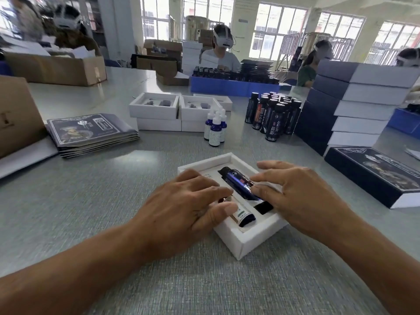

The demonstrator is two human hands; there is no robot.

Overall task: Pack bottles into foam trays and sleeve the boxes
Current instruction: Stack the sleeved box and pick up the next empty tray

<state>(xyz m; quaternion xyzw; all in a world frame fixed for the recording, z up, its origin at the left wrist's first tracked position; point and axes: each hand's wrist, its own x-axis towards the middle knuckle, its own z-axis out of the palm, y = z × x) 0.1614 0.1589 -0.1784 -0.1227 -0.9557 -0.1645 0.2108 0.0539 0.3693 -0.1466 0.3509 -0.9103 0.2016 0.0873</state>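
Head view: white foam tray lying on the grey table, set at a slant, close in front of the body

Inside tray, dark blue bottle lying on its side in the long middle slot, black cap toward the far end; small dropper bottle with pale label lying in the nearer slot, dark end pointing at the near rim

Left hand resting over tray's left part, fingers spread and nearly flat, thumb pressing the dropper bottle, fingertips near the blue bottle's side; nothing pinched

Right hand over tray's right part, fingers stretched and splayed, forefinger and thumb touching the blue bottle's near end, pressing rather than gripping

Further back on table: upright dropper bottles in a small cluster, group of tall dark bottles standing to their right, open white boxes with foam inserts behind them

Left: pile of flat printed sleeves beside a brown carton

Right: stack of sleeved boxes, one printed box lying flat in front of it

Other seated people wearing headsets at the far side
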